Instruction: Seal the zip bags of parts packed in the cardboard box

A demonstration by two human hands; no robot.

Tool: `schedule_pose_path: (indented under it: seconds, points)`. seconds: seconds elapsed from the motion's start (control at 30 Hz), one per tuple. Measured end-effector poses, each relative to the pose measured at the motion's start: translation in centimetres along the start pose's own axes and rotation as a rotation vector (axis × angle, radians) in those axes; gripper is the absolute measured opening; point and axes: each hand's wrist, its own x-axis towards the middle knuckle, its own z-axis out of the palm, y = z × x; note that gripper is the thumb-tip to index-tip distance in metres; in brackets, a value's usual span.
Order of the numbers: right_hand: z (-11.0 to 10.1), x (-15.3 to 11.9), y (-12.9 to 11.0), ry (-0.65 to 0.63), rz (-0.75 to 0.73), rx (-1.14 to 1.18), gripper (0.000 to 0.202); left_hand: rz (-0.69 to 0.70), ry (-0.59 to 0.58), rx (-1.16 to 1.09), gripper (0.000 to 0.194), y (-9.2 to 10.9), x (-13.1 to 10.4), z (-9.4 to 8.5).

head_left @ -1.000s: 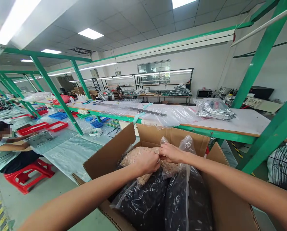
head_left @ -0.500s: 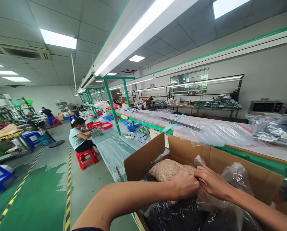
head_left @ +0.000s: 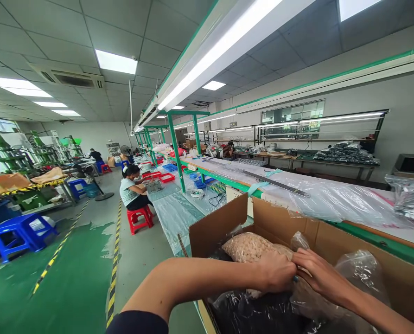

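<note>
An open cardboard box (head_left: 217, 222) stands low at the right, with plastic bags inside. One clear bag (head_left: 246, 246) is full of small beige pieces; dark bags (head_left: 251, 313) lie below it. My left hand (head_left: 278, 271) is closed on the gathered plastic at the right end of the beige bag. Close against it, my right hand (head_left: 313, 269) pinches the same plastic with bent fingers. A bit of something blue shows between the hands, too small to name. Another clear bag (head_left: 361, 271) rests to the right of my right hand.
Behind the box runs a long bench (head_left: 332, 199) covered with plastic sheeting, a metal strip (head_left: 276, 182) on it. At left, a seated person (head_left: 132, 188) works at a lower table (head_left: 179, 213). A blue stool (head_left: 22, 232) stands farther left.
The view has turned left, so the room appears shifted right. Both hands remain together on the bag's plastic, and a bit of blue now shows between them.
</note>
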Motion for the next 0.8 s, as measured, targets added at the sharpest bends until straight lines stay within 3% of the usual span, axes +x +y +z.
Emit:
schedule_pose_path:
  seconds: [0.43, 0.8]
  points:
    - [0.3, -0.1, 0.2, -0.061, -0.01, -0.054, 0.025, 0.071, 0.034, 0.12, 0.017, 0.9, -2.1, -0.9]
    - [0.6, 0.0, 0.6, -0.045, 0.006, -0.036, 0.03, 0.03, 0.014, 0.08, 0.019, 1.2, -1.8, -1.5]
